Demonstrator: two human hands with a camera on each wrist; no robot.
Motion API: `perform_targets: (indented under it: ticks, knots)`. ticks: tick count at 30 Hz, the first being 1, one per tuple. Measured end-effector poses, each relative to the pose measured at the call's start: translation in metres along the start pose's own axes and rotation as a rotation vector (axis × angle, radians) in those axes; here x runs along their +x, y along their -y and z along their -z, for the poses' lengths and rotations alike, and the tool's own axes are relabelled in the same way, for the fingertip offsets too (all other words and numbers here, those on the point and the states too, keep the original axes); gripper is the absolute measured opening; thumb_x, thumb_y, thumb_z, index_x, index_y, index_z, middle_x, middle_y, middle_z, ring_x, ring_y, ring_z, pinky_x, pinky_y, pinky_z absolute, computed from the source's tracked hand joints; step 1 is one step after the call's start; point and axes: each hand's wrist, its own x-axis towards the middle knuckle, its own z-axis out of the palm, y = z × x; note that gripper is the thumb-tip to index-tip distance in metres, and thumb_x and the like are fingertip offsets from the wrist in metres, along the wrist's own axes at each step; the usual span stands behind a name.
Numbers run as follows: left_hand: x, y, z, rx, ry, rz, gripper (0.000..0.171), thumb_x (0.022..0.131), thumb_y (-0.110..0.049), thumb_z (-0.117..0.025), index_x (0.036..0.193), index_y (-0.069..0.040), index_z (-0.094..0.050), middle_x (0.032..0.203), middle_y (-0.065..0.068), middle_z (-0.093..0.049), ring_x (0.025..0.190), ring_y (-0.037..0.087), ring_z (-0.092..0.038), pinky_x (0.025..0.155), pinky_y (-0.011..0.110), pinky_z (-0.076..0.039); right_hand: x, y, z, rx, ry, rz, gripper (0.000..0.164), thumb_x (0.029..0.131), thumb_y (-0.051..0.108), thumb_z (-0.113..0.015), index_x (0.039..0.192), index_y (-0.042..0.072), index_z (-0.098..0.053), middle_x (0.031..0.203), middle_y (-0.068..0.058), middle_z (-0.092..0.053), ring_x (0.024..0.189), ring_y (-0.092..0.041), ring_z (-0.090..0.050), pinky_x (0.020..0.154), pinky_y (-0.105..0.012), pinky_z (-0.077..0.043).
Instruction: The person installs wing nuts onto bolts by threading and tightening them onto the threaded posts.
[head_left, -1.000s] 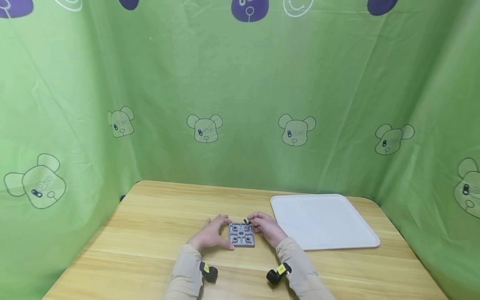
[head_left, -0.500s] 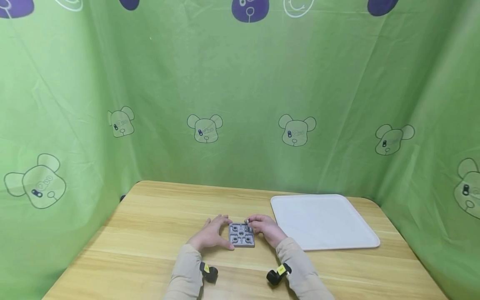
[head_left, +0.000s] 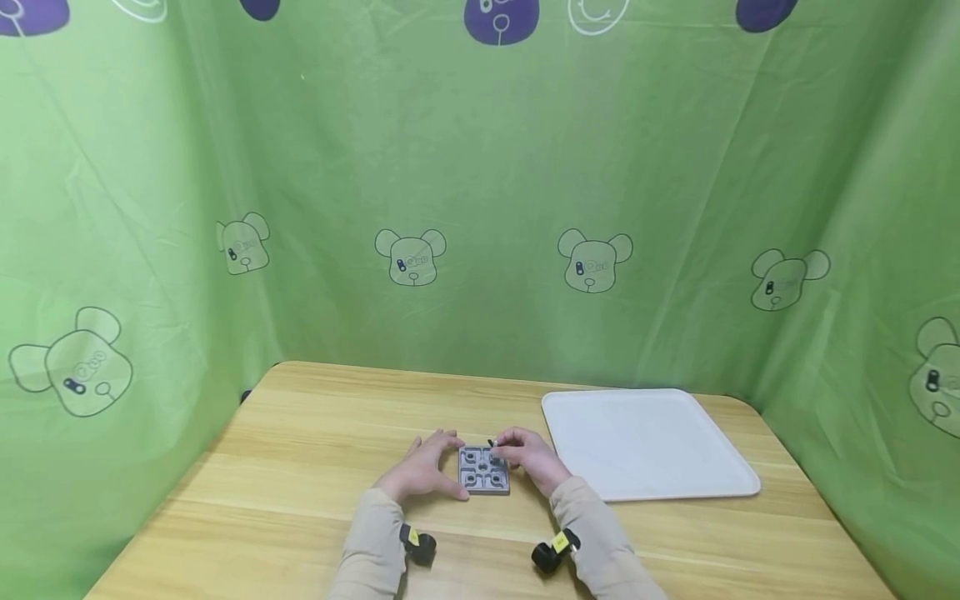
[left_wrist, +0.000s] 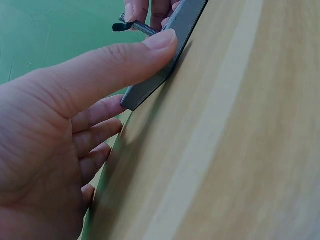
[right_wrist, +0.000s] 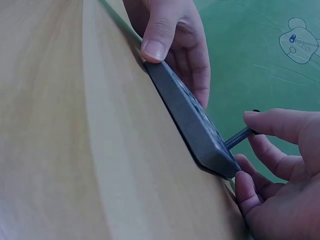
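Observation:
A grey square plate [head_left: 483, 487] with holes and moulded recesses lies flat on the table. My left hand [head_left: 422, 472] holds its left side, with the thumb on the near corner and the fingers at the far one. From the plate's far right hole a threaded wing screw [right_wrist: 238, 138] stands up, its lower end hidden in the plate. The thumb and index finger of my right hand [head_left: 528, 457] pinch the top of this screw. One black wing [left_wrist: 121, 27] sticks out past the fingertips in the left wrist view. My other right fingers rest at the plate's edge.
A white tray [head_left: 645, 442] lies on the wooden table [head_left: 315, 417], just right of my right hand. Green curtains [head_left: 495, 333] with bear faces stand behind the table and along both sides. Each sleeve carries a black wrist camera [head_left: 420, 546].
My right fingers have shifted and rolled slightly around the top of the screw. Its black wing was covered half a second ago and shows again now. Plate and left hand stay put.

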Motion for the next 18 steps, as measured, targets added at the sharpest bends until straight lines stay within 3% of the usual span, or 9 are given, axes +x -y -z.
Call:
perform_targets:
  ticks: [5, 11, 18]
  knots:
    - [-0.0009, -0.0013, 0.0005, -0.006, 0.0, 0.002, 0.087, 0.064, -0.037, -0.086, 0.137, -0.009, -0.05, 0.158, 0.017, -0.031, 0.15, 0.037, -0.02, 0.123, 0.06, -0.003, -0.0004, 0.0013, 0.0013, 0.04, 0.022, -0.006, 0.025, 0.083, 0.012, -0.069, 0.104, 0.0, -0.061, 0.091, 0.002, -0.063, 0.081, -0.014, -0.052, 0.07, -0.025, -0.043]
    - [-0.0015, -0.0023, 0.0011, -0.018, 0.001, 0.0, 0.087, 0.064, -0.036, -0.086, 0.137, -0.008, -0.049, 0.158, 0.017, -0.032, 0.15, 0.038, -0.02, 0.123, 0.06, -0.003, 0.0036, -0.0004, 0.0047, 0.174, 0.046, -0.035, 0.024, 0.089, 0.016, -0.064, 0.107, 0.0, -0.06, 0.089, 0.004, -0.059, 0.078, -0.01, -0.049, 0.065, -0.019, -0.044]
    - [-0.0014, -0.0025, 0.0013, -0.021, 0.001, -0.001, 0.086, 0.064, -0.035, -0.086, 0.137, -0.009, -0.049, 0.158, 0.017, -0.032, 0.15, 0.038, -0.02, 0.122, 0.061, -0.002, 0.0046, -0.0025, 0.007, 0.199, 0.057, -0.011, 0.022, 0.087, 0.005, -0.057, 0.107, -0.004, -0.06, 0.092, 0.003, -0.061, 0.077, -0.011, -0.048, 0.067, -0.02, -0.044]
